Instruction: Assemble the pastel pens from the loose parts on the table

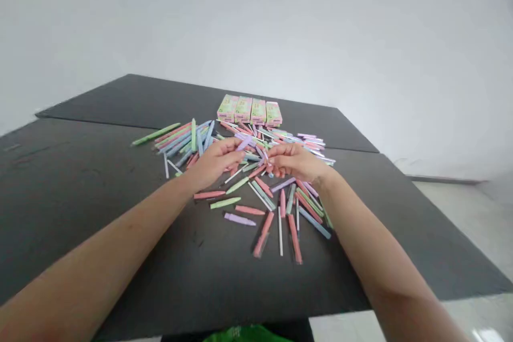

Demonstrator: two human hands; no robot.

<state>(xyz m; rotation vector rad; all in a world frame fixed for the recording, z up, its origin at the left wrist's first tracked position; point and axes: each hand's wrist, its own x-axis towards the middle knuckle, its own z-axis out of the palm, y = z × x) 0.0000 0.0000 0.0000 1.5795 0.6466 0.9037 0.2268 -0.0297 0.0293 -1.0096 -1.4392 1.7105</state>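
Note:
My left hand (220, 159) pinches a purple pen barrel (244, 142) between thumb and fingers, over the middle of a spread of pen parts. Facing it, my right hand (295, 161) has its fingertips closed on a small, slim purple piece (265, 155), whose exact kind is too small to make out. The two hands are a short gap apart. Below them lie loose pen parts: a purple barrel (239, 219), a green barrel (225, 203), a red barrel (249, 210) and a thin white refill (280, 232).
Whole-looking pens in green, red and blue (172, 136) are heaped at the left. Several small pink-and-green boxes (242, 109) stand in a row behind the pile. More slim parts (312, 141) lie at the right. The black table (100, 171) has a seam across it and backs onto a white wall.

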